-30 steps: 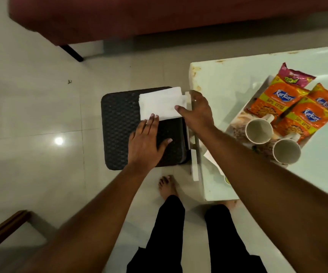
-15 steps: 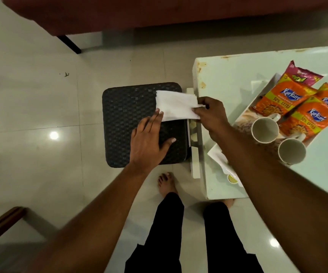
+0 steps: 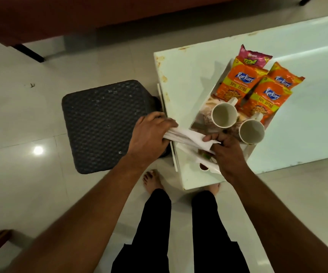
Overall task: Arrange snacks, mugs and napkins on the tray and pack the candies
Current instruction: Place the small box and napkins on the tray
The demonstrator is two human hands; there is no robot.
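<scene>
A folded white napkin stretches between both hands over the table's near-left corner. My left hand grips its left end and my right hand pinches its right end. Beyond them a white tray holds two white mugs, three orange snack packets and a pink packet. More white paper and small candies lie under my right hand, partly hidden.
The white table runs off to the right. A dark woven stool stands on the tiled floor at its left. A dark red sofa lies beyond. My legs and bare feet are below.
The napkin has left the stool and moved right to the table corner. My left hand lifted off the stool and took hold of the napkin's left end; the napkin is now folded narrower.
</scene>
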